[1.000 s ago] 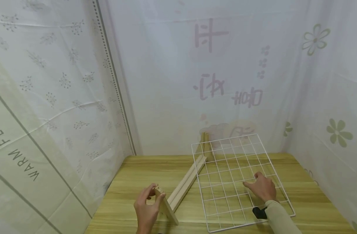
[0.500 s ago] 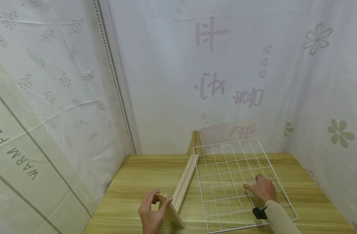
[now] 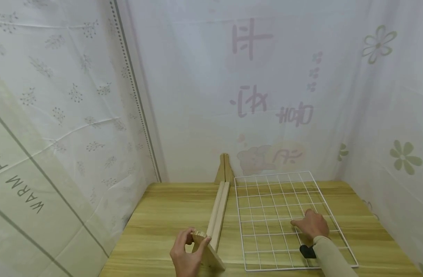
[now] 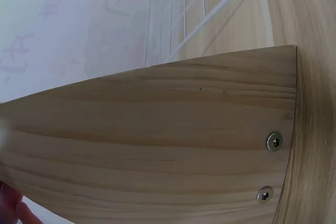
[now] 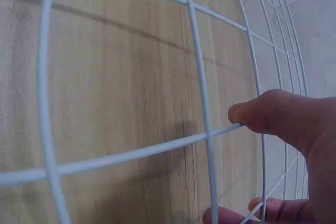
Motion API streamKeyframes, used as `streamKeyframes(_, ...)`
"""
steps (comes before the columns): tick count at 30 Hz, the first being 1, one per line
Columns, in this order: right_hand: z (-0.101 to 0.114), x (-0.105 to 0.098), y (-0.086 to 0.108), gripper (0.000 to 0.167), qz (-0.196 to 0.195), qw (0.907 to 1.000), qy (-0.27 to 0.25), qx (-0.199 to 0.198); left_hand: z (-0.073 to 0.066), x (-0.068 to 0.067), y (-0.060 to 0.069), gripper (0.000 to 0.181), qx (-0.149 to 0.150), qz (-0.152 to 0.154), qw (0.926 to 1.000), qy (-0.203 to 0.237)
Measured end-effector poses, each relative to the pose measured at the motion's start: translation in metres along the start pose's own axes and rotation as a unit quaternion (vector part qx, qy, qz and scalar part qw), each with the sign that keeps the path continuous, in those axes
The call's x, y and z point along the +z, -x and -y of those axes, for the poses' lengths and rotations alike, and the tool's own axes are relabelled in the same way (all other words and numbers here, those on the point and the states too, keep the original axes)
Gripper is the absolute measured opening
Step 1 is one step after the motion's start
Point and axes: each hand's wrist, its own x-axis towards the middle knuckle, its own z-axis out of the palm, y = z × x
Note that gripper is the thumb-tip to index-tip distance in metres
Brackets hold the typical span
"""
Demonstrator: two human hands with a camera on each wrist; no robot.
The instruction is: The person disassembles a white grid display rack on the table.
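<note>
My left hand point(image 3: 187, 256) pinches the narrow top of a wooden end board point(image 3: 209, 256), thumb on one side and fingers on the other. This board belongs to a low wooden stand whose paired rails point(image 3: 219, 215) run back to a second upright end board point(image 3: 225, 169). Two metal bolts point(image 4: 274, 141) show on the near board point(image 4: 157, 124) in the left wrist view. To the right, a white wire grid panel point(image 3: 239, 223) is gripped by my right hand point(image 3: 312, 225). In the right wrist view, the thumb point(image 5: 273, 109) lies over one wire with fingers under the mesh.
Under everything is a wood-grain tabletop point(image 3: 156, 215), its far edge meeting a pale printed curtain point(image 3: 190, 115). Curtains also hang on the left point(image 3: 76, 134) and right point(image 3: 398, 115). A black strap device point(image 3: 307, 252) is worn on the right wrist.
The wooden stand has swivelled, its far end swinging left and its near end shifting right with my left hand. The grid panel's far edge has dropped lower and moved slightly right.
</note>
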Motion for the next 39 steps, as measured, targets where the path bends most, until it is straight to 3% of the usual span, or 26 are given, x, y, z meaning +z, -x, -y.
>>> streamKeyframes(5,0.002,-0.001,0.0,0.047,0.007,0.9999,0.008,0.0,-0.005,0.005,0.003,0.047,-0.001,-0.003,1.0,-0.005)
streamKeyframes(12,0.001,0.0,-0.001,0.043,0.012,0.9996,0.023,-0.009,-0.013,0.01,0.008,0.048,-0.025,0.0,0.9997,0.003)
streamKeyframes(28,0.001,0.003,-0.001,0.042,0.032,0.9991,0.026,-0.014,-0.011,0.015,0.009,0.045,0.006,-0.016,0.9999,0.004)
streamKeyframes(39,0.002,0.006,-0.001,0.045,0.033,0.9992,0.022,-0.007,-0.015,0.014,0.007,0.049,-0.01,-0.009,0.9999,0.005)
